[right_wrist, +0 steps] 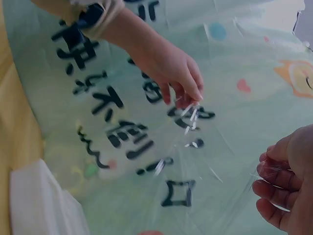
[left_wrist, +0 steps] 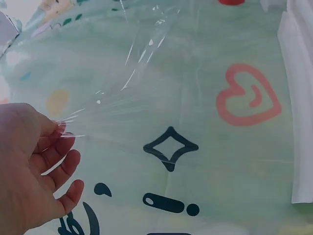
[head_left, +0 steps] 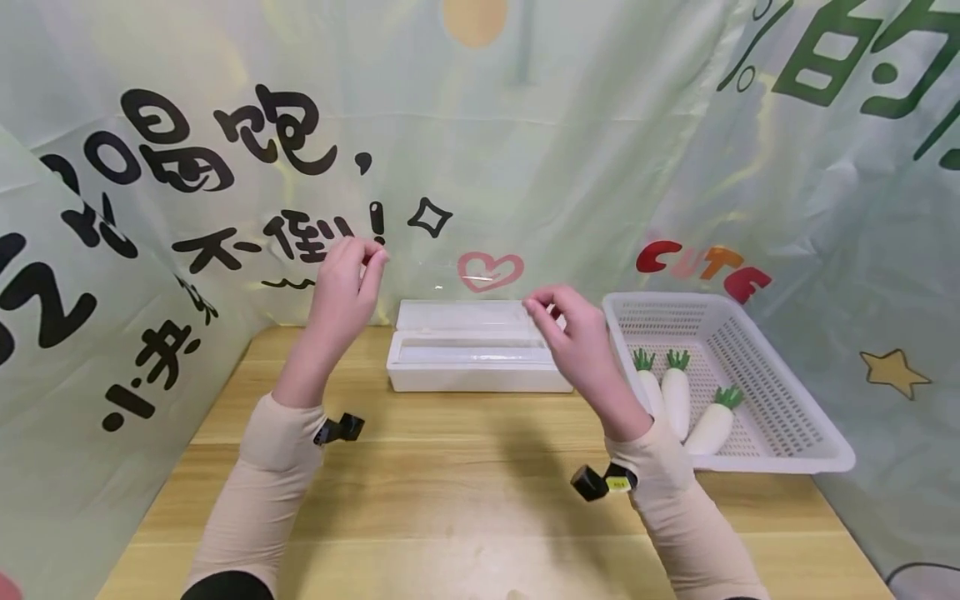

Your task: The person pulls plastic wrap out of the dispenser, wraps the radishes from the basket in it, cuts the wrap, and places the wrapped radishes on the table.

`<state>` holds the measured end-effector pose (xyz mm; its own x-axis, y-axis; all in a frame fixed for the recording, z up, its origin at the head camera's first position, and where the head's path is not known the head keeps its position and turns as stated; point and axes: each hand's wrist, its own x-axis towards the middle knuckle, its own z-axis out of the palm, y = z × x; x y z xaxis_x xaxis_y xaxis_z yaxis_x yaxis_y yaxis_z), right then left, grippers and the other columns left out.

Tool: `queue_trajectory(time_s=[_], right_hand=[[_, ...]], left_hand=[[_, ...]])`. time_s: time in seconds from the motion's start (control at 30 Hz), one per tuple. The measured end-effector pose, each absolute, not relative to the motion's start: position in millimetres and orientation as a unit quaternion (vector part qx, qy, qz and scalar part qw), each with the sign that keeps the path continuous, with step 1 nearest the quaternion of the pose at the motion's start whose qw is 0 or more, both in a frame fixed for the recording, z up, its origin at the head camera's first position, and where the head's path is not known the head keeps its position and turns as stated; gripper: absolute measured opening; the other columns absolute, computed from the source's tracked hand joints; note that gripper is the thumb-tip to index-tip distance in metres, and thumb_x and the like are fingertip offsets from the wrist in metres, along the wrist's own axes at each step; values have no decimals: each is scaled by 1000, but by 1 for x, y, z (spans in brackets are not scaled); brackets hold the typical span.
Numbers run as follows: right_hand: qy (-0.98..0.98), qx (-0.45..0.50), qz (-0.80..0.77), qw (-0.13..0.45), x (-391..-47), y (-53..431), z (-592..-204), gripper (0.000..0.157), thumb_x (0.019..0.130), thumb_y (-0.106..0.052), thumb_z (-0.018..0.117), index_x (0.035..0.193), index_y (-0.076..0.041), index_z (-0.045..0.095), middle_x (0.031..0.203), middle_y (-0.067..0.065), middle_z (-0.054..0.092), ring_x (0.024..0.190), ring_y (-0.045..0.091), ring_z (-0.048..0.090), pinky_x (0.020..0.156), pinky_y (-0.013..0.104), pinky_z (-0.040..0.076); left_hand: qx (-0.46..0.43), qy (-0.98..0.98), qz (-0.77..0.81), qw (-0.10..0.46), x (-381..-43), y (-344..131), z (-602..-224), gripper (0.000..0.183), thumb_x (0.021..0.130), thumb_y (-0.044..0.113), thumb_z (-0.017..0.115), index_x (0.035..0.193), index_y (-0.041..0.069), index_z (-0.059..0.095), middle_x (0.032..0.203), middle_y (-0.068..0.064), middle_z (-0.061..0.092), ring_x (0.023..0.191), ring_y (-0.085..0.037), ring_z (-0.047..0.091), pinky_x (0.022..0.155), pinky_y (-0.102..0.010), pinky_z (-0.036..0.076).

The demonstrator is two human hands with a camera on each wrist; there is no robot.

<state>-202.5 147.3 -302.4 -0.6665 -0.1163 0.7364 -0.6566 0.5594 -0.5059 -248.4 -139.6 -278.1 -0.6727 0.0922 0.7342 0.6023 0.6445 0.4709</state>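
beige sleeves (head_left: pixel 697 525), wrinkled; black boxy left wrist camera (head_left: pixel 349 427); black right wrist camera (head_left: pixel 589 483), yellow label (head_left: pixel 618 483); black fabric (head_left: pixel 228 587) meeting left sleeve (head_left: pixel 253 504)

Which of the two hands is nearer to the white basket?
Right. The right hand hovers beside the white basket's left edge; the left hand is raised much farther left.
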Motion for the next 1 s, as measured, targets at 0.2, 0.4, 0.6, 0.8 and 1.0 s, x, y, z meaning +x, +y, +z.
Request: queue_trajectory(time_s=[0.2,0.4,0.6,0.8,1.0], right_hand=[[-797,313,377,352,-173,157,-325,10,85,1,70,90,-7,68,84,4,67,79,11,59,69,16,45],[-756,379,377,377,-148,185,-349,18,97,-18,59,89,-4,68,86,5,68,84,12,62,79,12,47],[-718,425,392,387,-125,205,-372,29,99,-21,56,84,2,66,92,15,64,100,13,62,97,14,46],[-701,498,379,342,-109,211,-395,23,100,-9,50,86,5,60,117,23,65,130,21,54,111,23,40],[-765,496,313,267,-96,221,-433,30,104,-15,43,118,4,62,124,12,66,118,17,62,106,15,41]], left_hand=[[-219,-823,-408,328,-210,-147,-306,19,102,11,45,100,-3,56,98,-16,66,74,-19,53,76,-28,45],[-269,-778,-460,333,-175,-154,-344,12,100,-2,42,94,-3,52,99,-14,73,50,0,27,53,-18,31],[-344,-722,-486,353,-148,-160,-388,11,94,-13,42,91,-10,53,89,-17,74,81,-4,68,86,-15,51],[-386,-739,-435,338,-128,-171,-422,11,98,-1,47,99,-5,58,92,-11,75,90,-15,72,90,-14,51],[-399,-802,-363,256,-113,-180,-449,10,92,1,61,101,4,59,96,-6,74,88,-18,73,87,-14,53]])
